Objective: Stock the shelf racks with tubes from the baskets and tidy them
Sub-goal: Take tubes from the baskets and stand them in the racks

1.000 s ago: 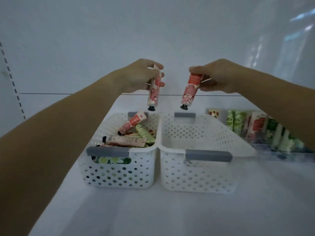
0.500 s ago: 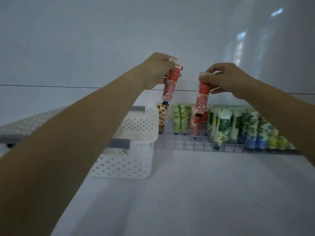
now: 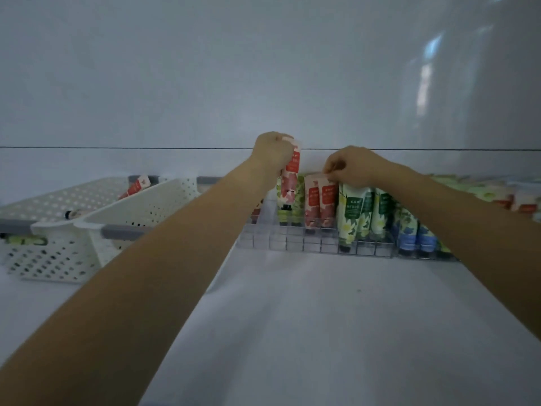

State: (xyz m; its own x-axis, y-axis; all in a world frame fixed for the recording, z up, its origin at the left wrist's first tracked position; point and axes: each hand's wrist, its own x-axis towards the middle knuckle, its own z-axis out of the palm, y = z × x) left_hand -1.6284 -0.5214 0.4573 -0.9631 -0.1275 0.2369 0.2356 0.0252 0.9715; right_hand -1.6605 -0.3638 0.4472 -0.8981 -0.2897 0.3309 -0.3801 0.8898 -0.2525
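Just above the centre of the frame, the left hand (image 3: 273, 153) has its grip curled round the crimped top of a red-flowered tube (image 3: 289, 183). The tube hangs cap down over the left end of the clear rack (image 3: 292, 243). The blur makes it hard to say whether the black cap has reached the rack. Just to the right, the right hand (image 3: 354, 167) is lower, its grip pinching the top edge of a second red tube (image 3: 328, 200). This tube stands cap down in the rack, touching another tube like it.

Further right in the same rack stand green tubes (image 3: 352, 212) and then blue tubes (image 3: 409, 238), all cap down in rows. The rack sits at the back of the white shelf (image 3: 322, 332).

At the left middle of the frame are two white perforated baskets with grey handles, touching side by side. The left basket (image 3: 44, 259) holds a few tubes, one red one (image 3: 136, 187) poking up at its far end. The right basket (image 3: 152, 206) lies between it and the rack.
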